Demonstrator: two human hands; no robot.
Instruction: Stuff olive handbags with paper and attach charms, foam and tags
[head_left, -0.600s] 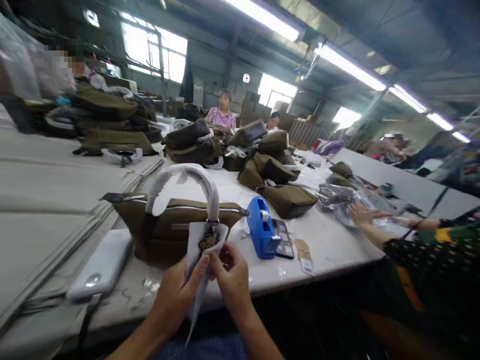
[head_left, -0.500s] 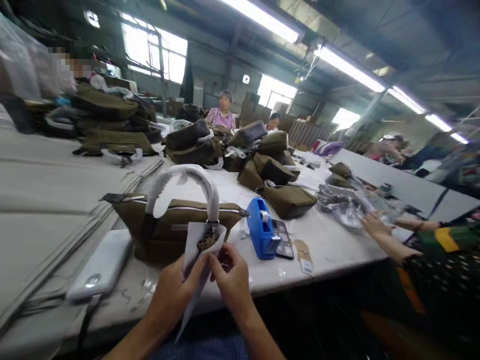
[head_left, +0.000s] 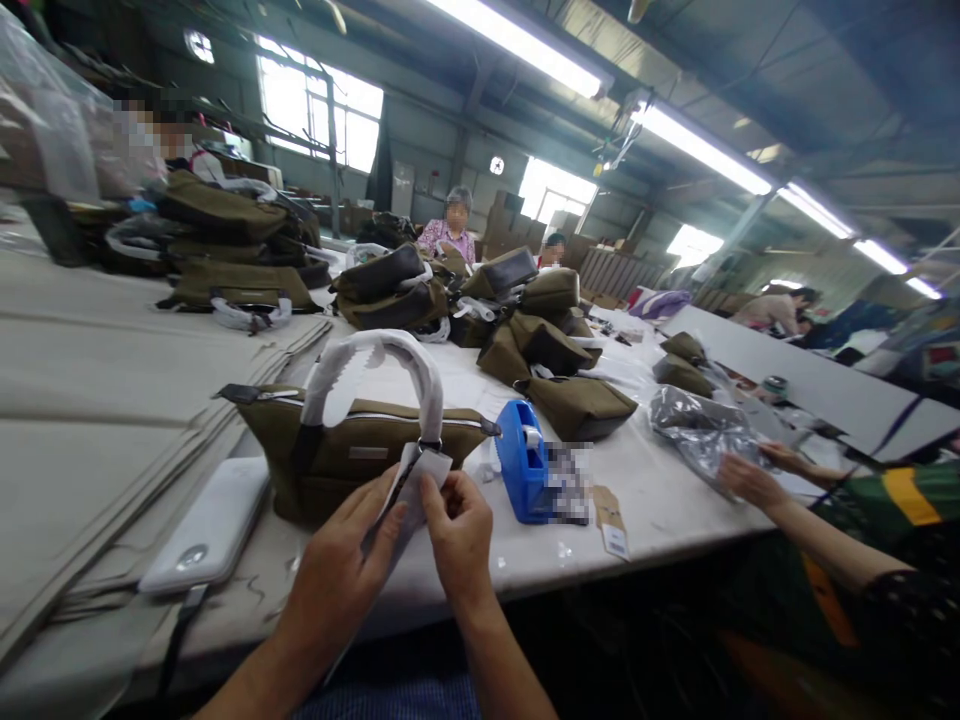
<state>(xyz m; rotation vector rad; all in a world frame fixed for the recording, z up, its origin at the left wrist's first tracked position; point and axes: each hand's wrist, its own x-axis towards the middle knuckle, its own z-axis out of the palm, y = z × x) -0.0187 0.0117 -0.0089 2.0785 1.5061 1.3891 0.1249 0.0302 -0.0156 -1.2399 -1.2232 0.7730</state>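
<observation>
Handbag (head_left: 341, 435) on the worktop (head_left: 529, 552), tape dispenser (head_left: 514, 458) at its right, device (head_left: 210, 522) at its left, piled bags (head_left: 551, 343) behind, tag (head_left: 610, 522) farther right

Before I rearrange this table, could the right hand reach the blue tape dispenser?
Probably yes: nothing visible stands between the right hand and the dispenser, though that hand currently pinches the white wrap.

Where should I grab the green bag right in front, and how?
Probably best by the top of its pale-wrapped handle, coming from above: the handle arches upright above the bag, leaving a gap underneath to grip through.
</observation>
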